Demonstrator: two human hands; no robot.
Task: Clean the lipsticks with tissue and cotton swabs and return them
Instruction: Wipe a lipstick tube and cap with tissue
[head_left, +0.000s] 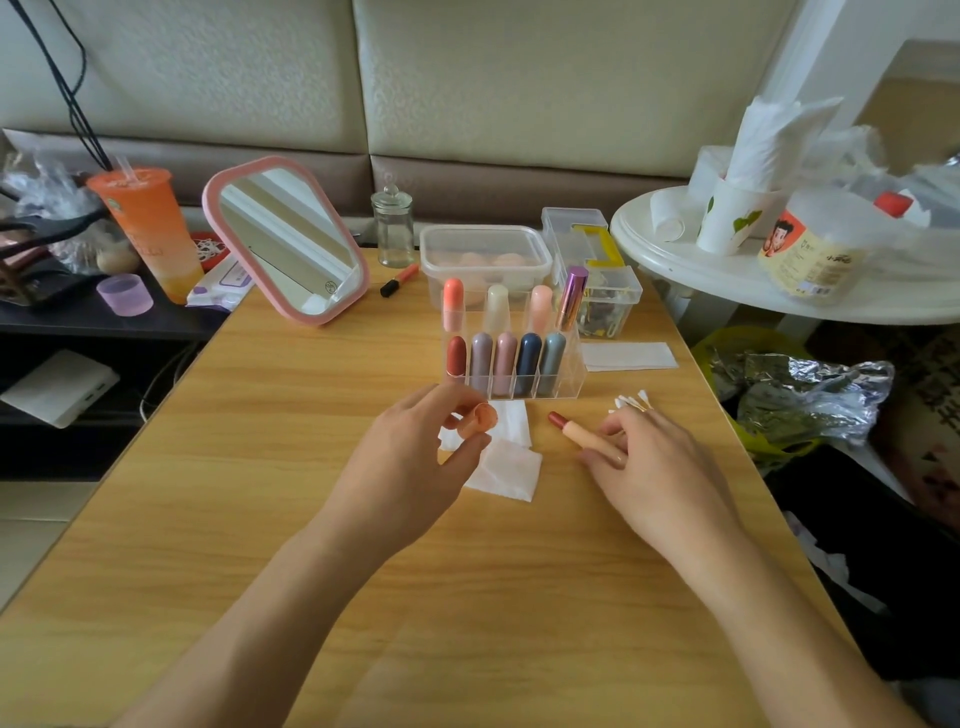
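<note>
My left hand (410, 457) pinches a peach lipstick cap (480, 418) between thumb and fingers, just above two white tissue squares (506, 470) on the wooden table. My right hand (649, 457) grips the peach body of an uncapped lipstick (574, 428); its reddish-brown tip points left. Cotton swabs (634, 401) lie just behind my right hand. A clear acrylic organizer (574, 371) stands behind the tissues with several capped lipsticks upright in two rows.
Behind the organizer are a lidded plastic box (485, 249), a small glass jar (393, 226), a pink-framed mirror (285, 239) and a loose orange lipstick (400, 279). A folded tissue (628, 356) lies right of the organizer. A white round side table (727, 283) with tissues stands at right.
</note>
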